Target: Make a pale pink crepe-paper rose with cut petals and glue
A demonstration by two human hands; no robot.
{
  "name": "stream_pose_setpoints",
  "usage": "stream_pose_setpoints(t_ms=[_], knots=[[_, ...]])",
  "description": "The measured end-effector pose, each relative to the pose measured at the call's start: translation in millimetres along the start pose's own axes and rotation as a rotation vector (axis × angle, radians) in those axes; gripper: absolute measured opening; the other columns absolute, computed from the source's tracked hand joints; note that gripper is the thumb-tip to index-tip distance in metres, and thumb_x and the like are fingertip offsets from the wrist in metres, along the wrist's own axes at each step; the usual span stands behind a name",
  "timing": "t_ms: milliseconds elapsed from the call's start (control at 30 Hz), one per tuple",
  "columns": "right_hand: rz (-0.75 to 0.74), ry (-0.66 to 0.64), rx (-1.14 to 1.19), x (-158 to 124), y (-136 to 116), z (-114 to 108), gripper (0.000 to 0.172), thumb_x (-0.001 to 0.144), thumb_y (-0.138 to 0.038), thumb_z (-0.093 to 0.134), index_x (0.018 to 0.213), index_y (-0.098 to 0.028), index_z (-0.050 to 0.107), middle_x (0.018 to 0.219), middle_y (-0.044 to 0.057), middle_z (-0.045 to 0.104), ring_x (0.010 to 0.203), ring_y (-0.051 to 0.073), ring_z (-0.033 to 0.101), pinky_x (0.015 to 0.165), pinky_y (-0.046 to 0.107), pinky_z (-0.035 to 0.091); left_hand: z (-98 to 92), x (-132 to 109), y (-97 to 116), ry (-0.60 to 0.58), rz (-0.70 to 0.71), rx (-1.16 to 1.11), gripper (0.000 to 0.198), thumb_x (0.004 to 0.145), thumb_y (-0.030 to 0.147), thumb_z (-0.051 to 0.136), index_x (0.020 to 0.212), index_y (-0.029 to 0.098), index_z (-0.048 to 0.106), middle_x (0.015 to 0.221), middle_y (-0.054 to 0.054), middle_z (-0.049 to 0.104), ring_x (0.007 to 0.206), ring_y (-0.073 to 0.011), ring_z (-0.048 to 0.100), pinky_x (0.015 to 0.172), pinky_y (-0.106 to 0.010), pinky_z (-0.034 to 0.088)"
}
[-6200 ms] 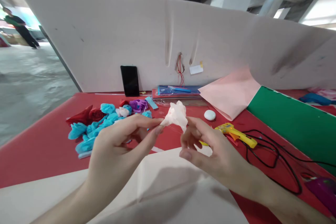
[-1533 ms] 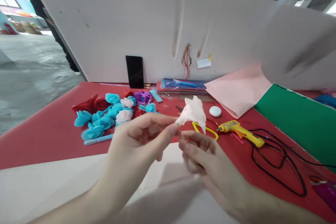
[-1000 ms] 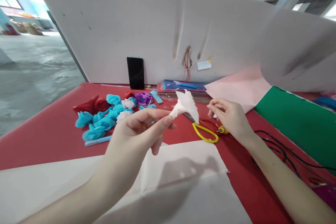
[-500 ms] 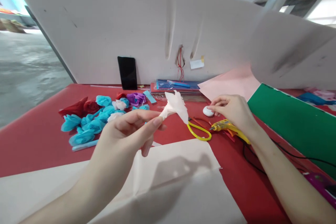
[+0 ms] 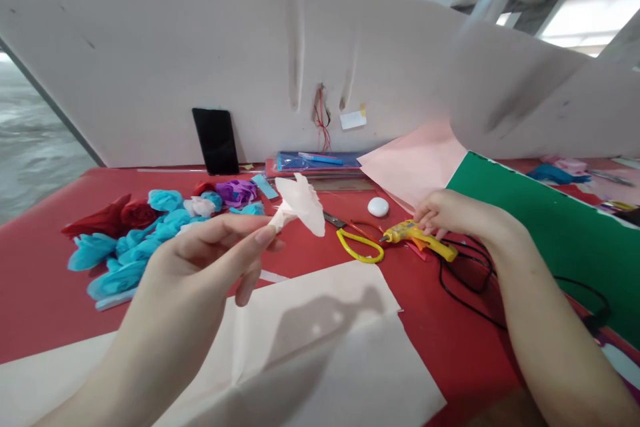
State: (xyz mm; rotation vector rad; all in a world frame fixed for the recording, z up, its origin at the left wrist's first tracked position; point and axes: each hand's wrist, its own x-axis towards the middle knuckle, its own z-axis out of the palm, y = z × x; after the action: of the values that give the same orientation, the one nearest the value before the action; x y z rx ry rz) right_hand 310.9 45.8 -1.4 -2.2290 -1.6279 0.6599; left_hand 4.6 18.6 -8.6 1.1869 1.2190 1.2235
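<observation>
My left hand (image 5: 215, 260) pinches the twisted stem end of a pale pink crepe-paper flower (image 5: 303, 203), raised above the table with its petals pointing right. On the right, my right hand (image 5: 445, 213) has its fingers curled on the rear of a yellow hot glue gun (image 5: 407, 232), whose nozzle points left. Scissors with yellow handles (image 5: 360, 253) lie just left of the nozzle. Behind them sits a smooth white oval object (image 5: 378, 207). Below my hands a large sheet of pale paper (image 5: 320, 360) covers the near part of the red table.
At left lie several blue crepe-paper flowers (image 5: 145, 247), dark red ones (image 5: 107, 215) and a purple one (image 5: 237, 192). A black phone (image 5: 216, 141) leans on the white panel (image 5: 240, 47). A green board (image 5: 530, 227), pink paper (image 5: 417, 160) and a black cord (image 5: 465, 303) occupy the right.
My right hand has left the white oval object and moved right onto the glue gun. My left hand still holds the paper flower. The view has turned slightly right.
</observation>
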Motion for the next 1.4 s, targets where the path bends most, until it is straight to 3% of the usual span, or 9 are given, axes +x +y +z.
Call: stream_pose_setpoints(t_ms=[467,633,733,800,867,900,1000,1167,1400], knots=[[-0.081,0.140,-0.230,-11.6,-26.5,-10.2,0.011,0.069,-0.016,0.058,0.063,-0.015,0.067,0.044,0.001,0.059,0.051,0.017,0.060,0.048,0.023,0.043,-1.0,5.3,-10.3,-0.027,0.028,-0.103,0.015,0.056,0.040,0.076,0.062,0.027,0.070,0.037,0.008,0.040,0.038,-0.0067,0.035,0.044,-0.012,0.048],[-0.105,0.031,-0.172,-11.9,-19.6,-7.1,0.028,0.058,-0.001,0.059,0.077,-0.019,0.071,0.082,0.003,0.072,0.069,0.017,0.066,0.056,0.021,0.047,-4.4,6.5,-13.4,-0.004,0.014,-0.105,0.018,0.054,0.041,0.078,0.061,0.027,0.069,0.041,0.007,0.049,0.042,-0.0057,0.042,0.043,-0.008,0.043],[-0.085,0.015,-0.104,-11.4,-19.0,-5.1,0.013,0.071,-0.016,0.060,0.061,-0.015,0.067,0.054,0.004,0.065,0.048,0.016,0.060,0.044,0.023,0.044,-6.0,7.3,-16.0,0.033,0.007,-0.101,0.021,0.053,0.042,0.079,0.062,0.026,0.069,0.054,0.004,0.061,0.054,-0.0078,0.055,0.048,-0.009,0.044],[-0.098,0.061,-0.058,-13.2,-24.0,-5.2,0.030,0.075,-0.029,0.060,0.048,-0.015,0.060,0.035,0.001,0.051,0.036,0.014,0.052,0.037,0.024,0.039,-6.4,7.5,-16.5,0.029,0.008,-0.098,0.021,0.053,0.042,0.079,0.063,0.026,0.069,0.056,0.004,0.062,0.054,-0.0078,0.055,0.047,-0.009,0.043],[-0.148,0.070,0.018,-18.1,-32.4,-6.3,0.022,0.072,-0.027,0.063,0.055,-0.014,0.063,0.040,0.001,0.056,0.043,0.015,0.057,0.041,0.023,0.043,-6.5,7.8,-16.2,0.017,0.010,-0.091,0.021,0.054,0.043,0.078,0.064,0.027,0.070,0.055,0.004,0.062,0.048,-0.0064,0.049,0.044,-0.010,0.041],[-0.181,0.036,0.069,-21.7,-37.0,-7.0,0.009,0.070,-0.022,0.065,0.066,-0.013,0.067,0.051,0.003,0.064,0.054,0.017,0.063,0.047,0.023,0.048,-6.3,8.1,-15.8,0.013,0.010,-0.088,0.021,0.054,0.043,0.078,0.064,0.027,0.070,0.053,0.004,0.061,0.046,-0.0062,0.048,0.044,-0.010,0.041],[-0.310,-0.173,0.324,-34.9,-48.6,-8.2,0.026,0.071,-0.017,0.067,0.097,-0.016,0.068,0.096,0.007,0.071,0.090,0.020,0.067,0.071,0.026,0.056,-5.6,9.0,-15.3,0.017,0.013,-0.092,0.020,0.055,0.043,0.077,0.062,0.027,0.069,0.050,0.004,0.058,0.046,-0.0070,0.047,0.046,-0.011,0.042],[-0.442,-0.401,0.773,-53.9,-57.6,-5.4,0.014,0.081,-0.021,0.062,0.092,-0.020,0.070,0.089,0.004,0.073,0.086,0.016,0.069,0.065,0.019,0.057,-3.1,9.2,-15.2,0.019,0.007,-0.104,0.017,0.055,0.040,0.077,0.061,0.026,0.069,0.045,0.005,0.052,0.052,-0.0081,0.051,0.047,-0.009,0.041],[-0.510,-0.607,0.970,-66.2,-67.7,7.8,0.017,0.086,-0.013,0.056,0.098,-0.016,0.068,0.093,0.004,0.073,0.084,0.015,0.069,0.062,0.015,0.058,0.4,7.8,-12.0,0.014,0.019,-0.135,0.012,0.054,0.036,0.076,0.058,0.026,0.069,0.039,0.006,0.045,0.052,-0.0073,0.051,0.052,-0.007,0.042]])
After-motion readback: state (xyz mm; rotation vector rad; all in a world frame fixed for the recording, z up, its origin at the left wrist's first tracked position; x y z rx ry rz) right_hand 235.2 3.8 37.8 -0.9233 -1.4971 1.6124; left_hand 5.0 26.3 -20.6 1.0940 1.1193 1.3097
